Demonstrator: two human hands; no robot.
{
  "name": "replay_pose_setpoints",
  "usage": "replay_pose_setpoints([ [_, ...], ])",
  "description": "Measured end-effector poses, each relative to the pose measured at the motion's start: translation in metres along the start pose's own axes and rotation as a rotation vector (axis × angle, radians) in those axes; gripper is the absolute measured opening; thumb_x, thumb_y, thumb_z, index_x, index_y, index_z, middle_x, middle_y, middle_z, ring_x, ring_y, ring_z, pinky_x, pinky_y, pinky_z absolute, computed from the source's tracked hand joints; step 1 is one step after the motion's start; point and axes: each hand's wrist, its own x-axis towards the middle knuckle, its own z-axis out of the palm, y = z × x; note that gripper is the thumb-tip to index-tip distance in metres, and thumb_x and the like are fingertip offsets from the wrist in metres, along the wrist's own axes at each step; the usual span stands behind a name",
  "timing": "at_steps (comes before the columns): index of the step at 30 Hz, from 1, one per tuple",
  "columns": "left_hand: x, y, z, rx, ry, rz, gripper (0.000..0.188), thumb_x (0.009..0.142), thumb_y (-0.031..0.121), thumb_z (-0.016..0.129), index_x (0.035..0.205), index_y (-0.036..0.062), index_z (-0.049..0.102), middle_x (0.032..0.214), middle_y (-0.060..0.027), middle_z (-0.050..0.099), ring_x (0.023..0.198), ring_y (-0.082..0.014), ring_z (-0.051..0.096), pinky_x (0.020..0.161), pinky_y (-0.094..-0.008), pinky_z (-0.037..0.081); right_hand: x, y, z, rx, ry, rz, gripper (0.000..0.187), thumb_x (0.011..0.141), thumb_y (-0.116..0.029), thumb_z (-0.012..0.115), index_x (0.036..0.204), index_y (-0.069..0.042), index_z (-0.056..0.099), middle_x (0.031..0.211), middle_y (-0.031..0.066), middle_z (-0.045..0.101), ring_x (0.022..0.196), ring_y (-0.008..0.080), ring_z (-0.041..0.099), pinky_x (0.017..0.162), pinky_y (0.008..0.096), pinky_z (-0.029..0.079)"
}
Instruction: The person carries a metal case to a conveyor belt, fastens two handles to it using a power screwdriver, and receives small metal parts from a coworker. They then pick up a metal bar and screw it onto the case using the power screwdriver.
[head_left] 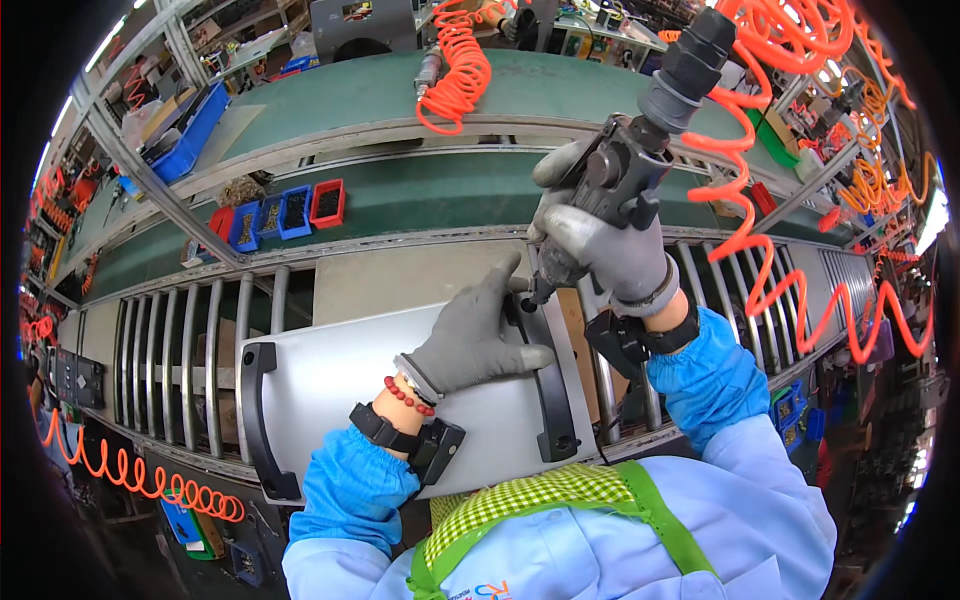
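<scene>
My left hand (470, 335), in a grey glove, lies with its fingers stretched out and thumb apart on a silver metal panel (340, 400). Its thumb rests across the black handle (552, 400) on the panel's right side, and its fingertips are by that handle's far end. My right hand (610, 240), gloved too, is wrapped round a dark air screwdriver (625, 165), which is tilted. The driver's lower tip is close to the handle's far end; whether they touch I cannot tell. A second black handle (258, 420) is along the panel's left side.
Under the panel runs a roller conveyor (190, 360). Beyond it, small blue bins (296, 212) and a red bin (327, 203) of small dark parts stand on a green shelf. Coiled orange air hoses (735, 200) hang at the right; another coil (455, 75) rests on the upper green bench.
</scene>
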Motion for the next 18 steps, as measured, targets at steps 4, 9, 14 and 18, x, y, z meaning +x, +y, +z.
replay_pose_setpoints([
  [4, 0.003, -0.004, -0.001, 0.068, -0.029, -0.038, 0.118, 0.06, 0.048, 0.084, 0.148, -0.0048, 0.025, 0.121, -0.0214, 0.061, 0.108, -0.0373, 0.059, 0.098, -0.0422, 0.045, -0.001, 0.003, 0.01, -0.059, 0.0, -0.013, 0.031, 0.076, 0.0, 0.071, 0.103, -0.002, 0.057, 0.08, 0.0, 0.058, 0.069, 0.0069, 0.055, 0.059, 0.0255, 0.048],
  [9, 0.003, -0.006, -0.001, 0.049, -0.013, 0.045, 0.113, 0.061, 0.053, 0.082, 0.143, -0.0054, 0.032, 0.118, -0.0204, 0.061, 0.109, -0.0373, 0.057, 0.096, -0.0432, 0.044, 0.005, 0.008, 0.017, 0.016, 0.112, -0.08, 0.03, 0.077, -0.001, 0.071, 0.102, -0.003, 0.056, 0.081, 0.0001, 0.057, 0.069, 0.008, 0.053, 0.061, 0.0271, 0.047],
  [14, 0.002, -0.007, 0.0, 0.077, -0.04, 0.042, 0.101, 0.063, 0.053, 0.079, 0.138, -0.0031, 0.041, 0.115, -0.0207, 0.062, 0.105, -0.0385, 0.058, 0.097, -0.0448, 0.042, 0.003, 0.005, 0.016, -0.069, 0.041, -0.005, 0.03, 0.079, 0.005, 0.062, 0.108, -0.001, 0.054, 0.085, 0.0064, 0.06, 0.071, 0.0145, 0.064, 0.062, 0.0283, 0.054],
  [18, 0.001, -0.01, 0.0, 0.104, -0.037, 0.051, 0.097, 0.066, 0.058, 0.075, 0.136, -0.0016, 0.045, 0.117, -0.0211, 0.061, 0.11, -0.0388, 0.056, 0.099, -0.0452, 0.041, 0.002, 0.002, 0.018, -0.036, 0.093, -0.008, 0.029, 0.079, 0.002, 0.062, 0.107, -0.001, 0.054, 0.084, 0.0068, 0.06, 0.07, 0.0146, 0.065, 0.061, 0.0285, 0.054],
])
